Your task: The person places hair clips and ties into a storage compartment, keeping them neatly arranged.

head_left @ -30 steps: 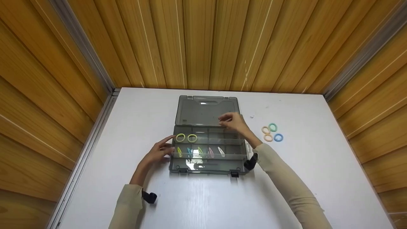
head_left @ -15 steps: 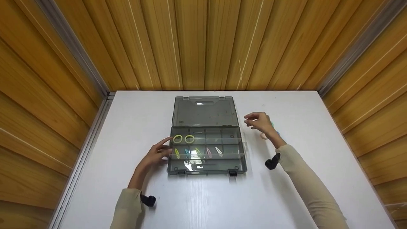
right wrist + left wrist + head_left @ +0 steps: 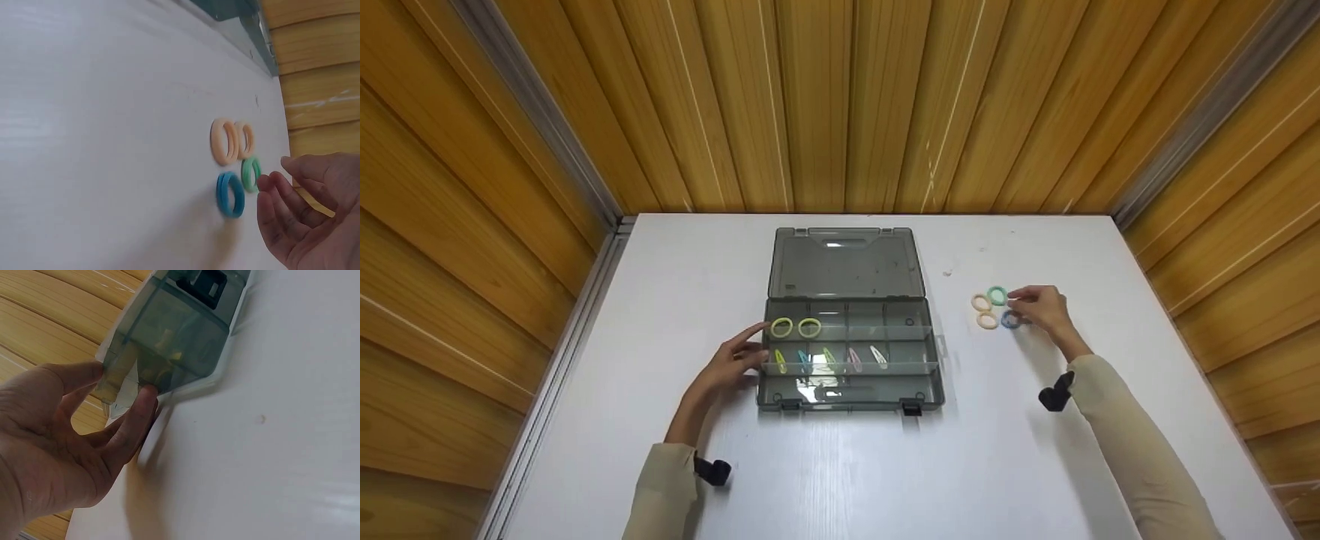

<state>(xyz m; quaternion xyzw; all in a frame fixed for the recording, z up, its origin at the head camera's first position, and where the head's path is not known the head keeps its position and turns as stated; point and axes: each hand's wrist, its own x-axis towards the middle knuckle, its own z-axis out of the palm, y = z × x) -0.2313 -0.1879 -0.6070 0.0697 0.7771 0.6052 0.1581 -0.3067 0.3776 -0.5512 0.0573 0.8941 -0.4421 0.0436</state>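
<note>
My left hand (image 3: 729,369) rests its fingertips against the left side of a grey see-through compartment box (image 3: 851,391); in the left wrist view the fingers (image 3: 138,416) lie fairly straight along its end wall. My right hand (image 3: 1044,309) hovers over the right of the table, beside a small cluster of hair ties, with nothing between its fingers. A blue hair tie (image 3: 230,195) and a green hair tie (image 3: 251,174) are nearest its fingertips. Two peach hair ties (image 3: 225,142) lie just beyond. Inside the box are two yellow hair ties (image 3: 781,328) in the back row.
Several snap hair clips (image 3: 855,360), in yellow, blue, pink and white, lie in the box's middle row. The box's lid (image 3: 845,262) is folded back towards the wooden wall (image 3: 840,105). A white table (image 3: 840,480) carries everything.
My right hand has moved from above the back of the box rightwards to the loose hair ties. My left hand stays at the box's left side.
</note>
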